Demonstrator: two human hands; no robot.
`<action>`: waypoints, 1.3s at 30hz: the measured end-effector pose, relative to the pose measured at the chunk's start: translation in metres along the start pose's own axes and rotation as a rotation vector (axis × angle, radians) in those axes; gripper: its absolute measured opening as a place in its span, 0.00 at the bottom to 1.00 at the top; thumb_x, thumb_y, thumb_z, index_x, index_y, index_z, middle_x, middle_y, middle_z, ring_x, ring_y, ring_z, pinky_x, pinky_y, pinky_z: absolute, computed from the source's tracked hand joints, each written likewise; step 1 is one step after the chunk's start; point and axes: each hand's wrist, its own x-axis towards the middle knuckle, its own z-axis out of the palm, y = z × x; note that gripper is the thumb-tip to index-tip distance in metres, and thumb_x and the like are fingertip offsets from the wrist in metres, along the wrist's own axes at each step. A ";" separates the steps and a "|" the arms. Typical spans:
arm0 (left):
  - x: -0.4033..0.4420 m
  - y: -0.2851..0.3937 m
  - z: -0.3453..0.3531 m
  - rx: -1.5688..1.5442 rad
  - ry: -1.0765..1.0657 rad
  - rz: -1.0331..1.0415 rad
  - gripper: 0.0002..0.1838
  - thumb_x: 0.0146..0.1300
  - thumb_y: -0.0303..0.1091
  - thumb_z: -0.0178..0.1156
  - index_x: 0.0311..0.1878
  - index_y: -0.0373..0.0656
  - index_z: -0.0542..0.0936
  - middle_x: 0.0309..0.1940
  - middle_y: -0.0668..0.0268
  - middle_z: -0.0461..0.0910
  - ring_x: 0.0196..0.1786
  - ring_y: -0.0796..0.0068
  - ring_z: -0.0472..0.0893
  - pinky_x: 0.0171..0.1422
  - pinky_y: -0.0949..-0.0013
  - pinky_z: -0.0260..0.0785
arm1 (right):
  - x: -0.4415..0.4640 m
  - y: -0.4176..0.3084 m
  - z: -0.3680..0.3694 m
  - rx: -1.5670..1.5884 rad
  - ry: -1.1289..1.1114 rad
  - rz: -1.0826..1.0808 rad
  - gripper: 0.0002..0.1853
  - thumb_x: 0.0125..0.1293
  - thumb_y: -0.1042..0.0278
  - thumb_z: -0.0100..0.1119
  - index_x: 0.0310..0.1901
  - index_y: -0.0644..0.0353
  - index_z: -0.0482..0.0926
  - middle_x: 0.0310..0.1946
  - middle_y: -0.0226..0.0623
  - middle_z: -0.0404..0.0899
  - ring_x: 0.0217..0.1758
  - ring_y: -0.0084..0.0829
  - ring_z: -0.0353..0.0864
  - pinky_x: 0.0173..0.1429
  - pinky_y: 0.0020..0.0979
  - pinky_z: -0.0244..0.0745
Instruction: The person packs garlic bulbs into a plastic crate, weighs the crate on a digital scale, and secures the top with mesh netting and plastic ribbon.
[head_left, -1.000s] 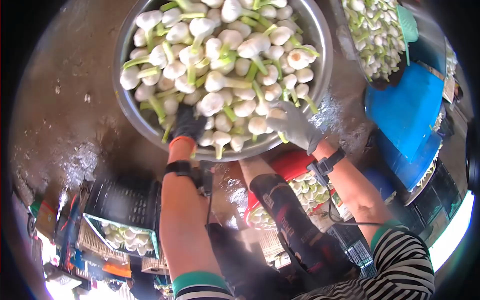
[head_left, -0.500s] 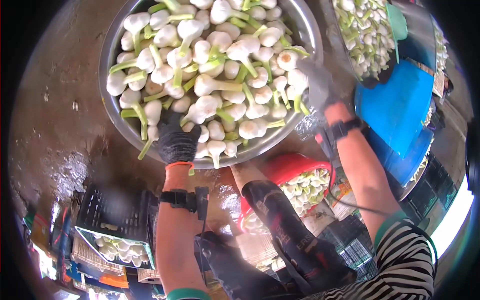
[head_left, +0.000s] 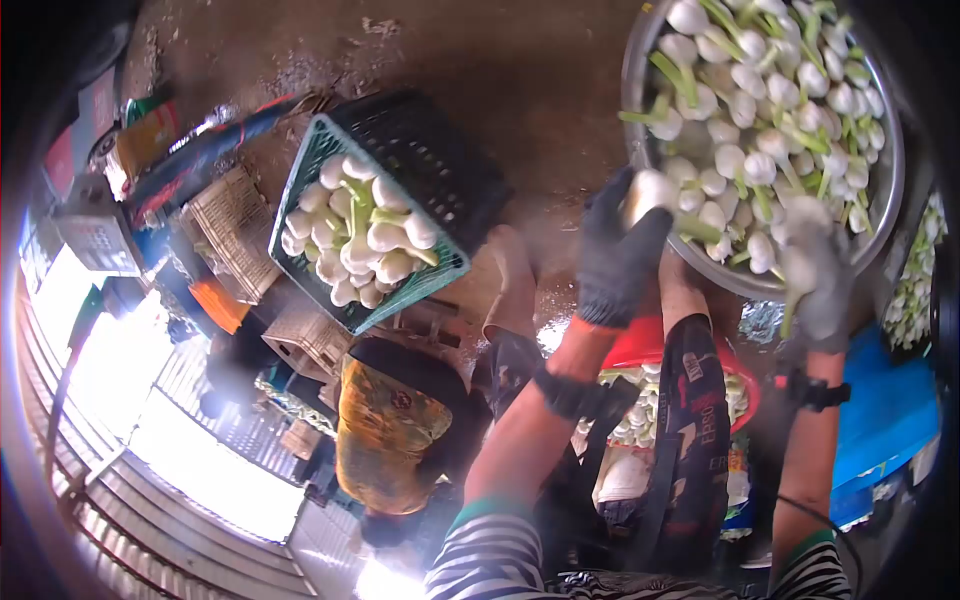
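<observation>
A wide metal basin (head_left: 893, 185) heaped with white garlic bulbs (head_left: 760, 168) with cut green stems fills the upper right. My left hand (head_left: 612, 262), in a dark glove, is closed around one garlic bulb (head_left: 652, 194) at the basin's near left rim, its stem pointing right. Over the near right part of the basin is my right hand (head_left: 830, 285), in a grey glove and slightly blurred. Its fingers are closed on another garlic bulb (head_left: 799, 268), whose stem hangs down.
A dark crate with a green rim (head_left: 402, 308) holds garlic to the left. Below it, a person in a yellow-patterned shirt (head_left: 388, 435) bends over. A red tub (head_left: 742, 375) of garlic stands by my legs; blue containers (head_left: 885, 405) lie at right.
My view has swung left, so the basin now appears farther right and the crate nearer the middle. My left hand has come out of the pile with a garlic bulb.
</observation>
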 end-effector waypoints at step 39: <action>-0.100 -0.078 -0.408 -0.431 0.602 0.086 0.16 0.60 0.29 0.61 0.51 0.38 0.76 0.41 0.68 0.79 0.39 0.82 0.75 0.43 0.76 0.70 | -0.009 -0.347 0.191 -0.375 -0.136 -0.362 0.18 0.56 0.67 0.56 0.48 0.64 0.73 0.49 0.53 0.74 0.54 0.50 0.73 0.59 0.40 0.69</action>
